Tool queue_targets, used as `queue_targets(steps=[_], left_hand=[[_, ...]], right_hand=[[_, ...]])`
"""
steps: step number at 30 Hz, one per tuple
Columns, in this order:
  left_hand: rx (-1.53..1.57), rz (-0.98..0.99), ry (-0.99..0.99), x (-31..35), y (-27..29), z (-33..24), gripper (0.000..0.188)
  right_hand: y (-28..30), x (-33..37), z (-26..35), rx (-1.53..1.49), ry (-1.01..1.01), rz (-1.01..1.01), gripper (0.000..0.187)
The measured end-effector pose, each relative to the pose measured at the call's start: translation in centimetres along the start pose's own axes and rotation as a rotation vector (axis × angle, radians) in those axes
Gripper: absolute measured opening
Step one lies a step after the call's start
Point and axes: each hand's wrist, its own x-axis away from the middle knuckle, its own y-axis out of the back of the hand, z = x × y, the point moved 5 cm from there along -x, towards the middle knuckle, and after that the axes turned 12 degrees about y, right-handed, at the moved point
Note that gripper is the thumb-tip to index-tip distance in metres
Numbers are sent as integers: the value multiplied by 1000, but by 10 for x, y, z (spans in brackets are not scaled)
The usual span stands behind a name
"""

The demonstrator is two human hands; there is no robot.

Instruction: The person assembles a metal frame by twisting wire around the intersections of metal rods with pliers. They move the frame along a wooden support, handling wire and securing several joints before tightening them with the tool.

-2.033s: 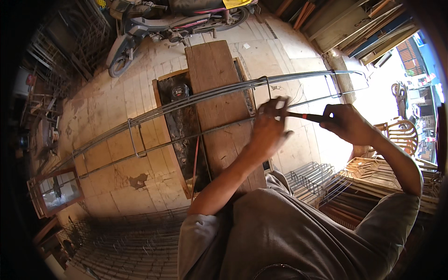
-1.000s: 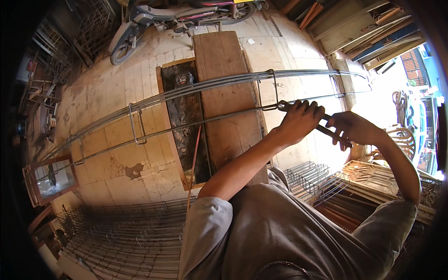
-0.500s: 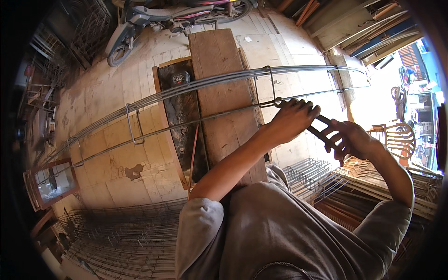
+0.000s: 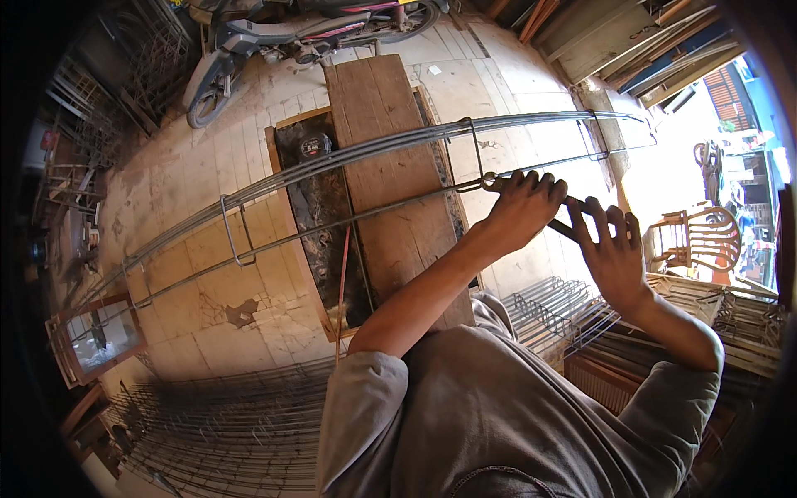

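Observation:
A long cage of steel rods (image 4: 290,173) joined by rectangular bent stirrups (image 4: 476,149) runs across in front of me. Dark metal pincers (image 4: 564,230) meet the lower rod, their rounded jaws at the corner of a stirrup. My left hand (image 4: 525,207) is closed around the pincers just behind the jaws. My right hand (image 4: 614,257) is at the handle ends, its fingers stretched out and spread over them; any contact under the fingers is hidden.
A thick wooden plank (image 4: 386,133) passes beneath the cage. Beside it, a round tape measure (image 4: 315,146) rests on a dark panel. Stacked stirrups (image 4: 548,307) and a wooden chair (image 4: 693,241) are at right, bundled rods (image 4: 241,415) at lower left, a motorcycle (image 4: 274,37) behind.
My right hand has turned and its fingers have straightened out over the handles. The pincer handles have swung closer together in view. My left hand keeps its hold near the jaws.

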Motion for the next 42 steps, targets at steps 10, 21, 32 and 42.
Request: queue_targets(steps=[10, 21, 32, 42], left_hand=[[457, 417, 165, -8, 45, 39, 59], [778, 409, 322, 0, 80, 75, 18], [673, 423, 401, -17, 82, 62, 31], [95, 402, 107, 46, 33, -12, 16]], right_hand=[[-38, -2, -23, -1802, -445, 458, 41], [-82, 26, 41, -2499, -560, 77, 60], [-75, 22, 40, -2297, -540, 104, 43], [-70, 12, 3, -2238, -483, 231, 31]])
